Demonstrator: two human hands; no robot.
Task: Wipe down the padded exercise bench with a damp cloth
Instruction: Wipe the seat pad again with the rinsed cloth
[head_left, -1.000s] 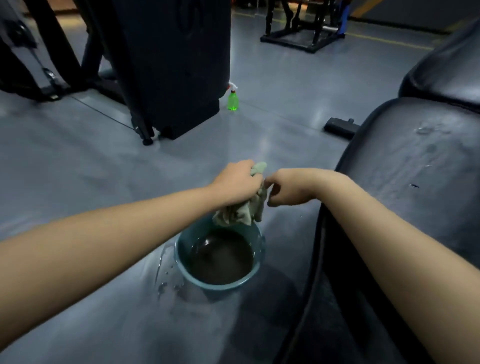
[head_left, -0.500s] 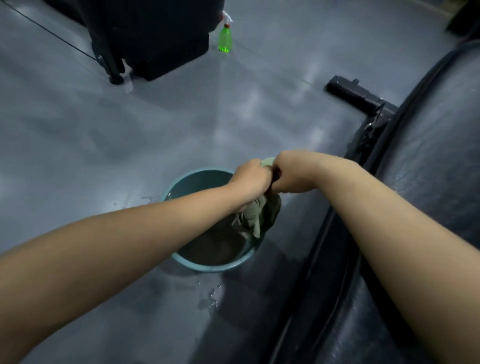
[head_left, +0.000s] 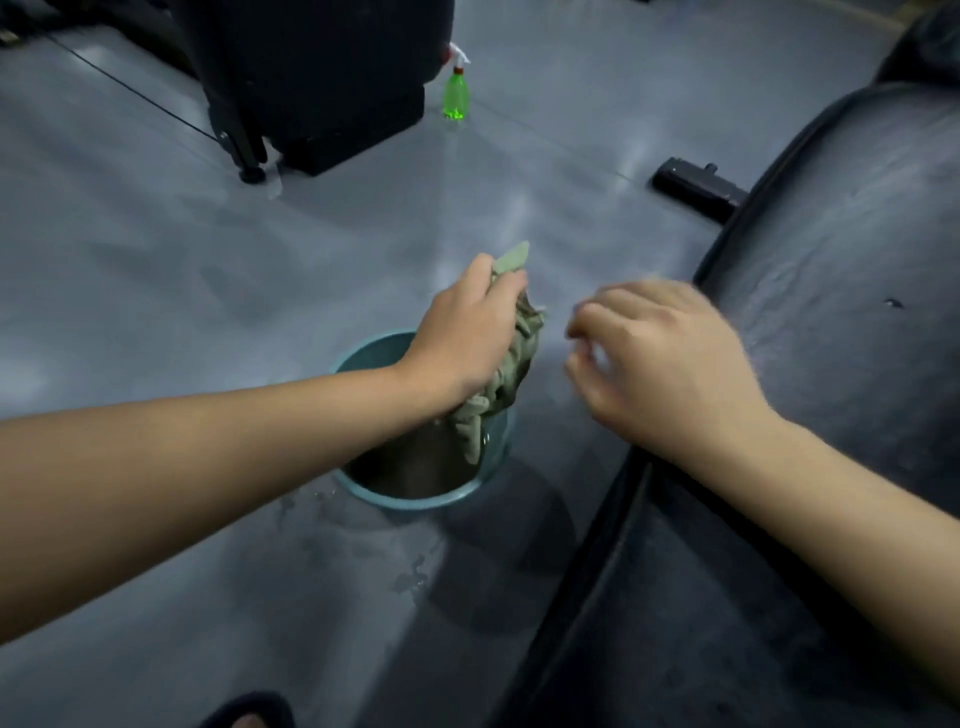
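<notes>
Floor: splashes (head_left: 410, 571) lie just beside the bucket (head_left: 410, 501) and near the foot (head_left: 249, 714); a step there could slip
Bucket: it stands close to the bench's edge; a knock from an arm could tip its dark water
Cloth: the cloth (head_left: 514, 364) hangs bunched over the bucket, gripped in the left hand (head_left: 462, 338); if too sodden, it would drip across floor and pad
Right hand: the right hand (head_left: 660, 358) is blurred, fingers loosely curled, holding nothing, just apart from the cloth
Bench: the bench (head_left: 831, 312) lies to the right, cloth not yet on it; its small nick (head_left: 893, 303) could take in water
</notes>
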